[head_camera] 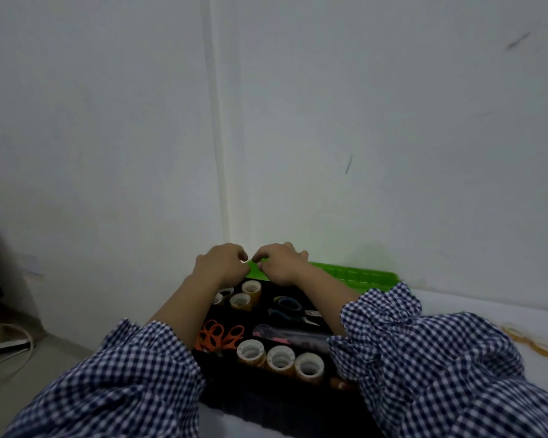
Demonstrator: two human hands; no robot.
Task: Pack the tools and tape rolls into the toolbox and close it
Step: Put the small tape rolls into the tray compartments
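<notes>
Left hand [220, 262] and right hand [280, 263] each close their grip, fingers curled, on the green plastic lid [355, 275] at 12 o'clock of the open black plastic toolbox [266, 403]. Inside are three tan tape rolls [280, 358] at 6 o'clock, two orange-handled scissors [222, 335] at 9 and one blue-handled scissors [290, 308] at centre. Roughly three thin yellow tape rings [532, 341] lie on the white bench [503, 306] at 3 o'clock.

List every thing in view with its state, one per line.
toolbox: open, packed
green lid: swung back, held by both hands
left hand: grips lid edge
right hand: grips lid edge
tape rolls: upright inside toolbox
blue scissors: blades shut, inside toolbox
loose rolls: flat on table, unpacked
</notes>
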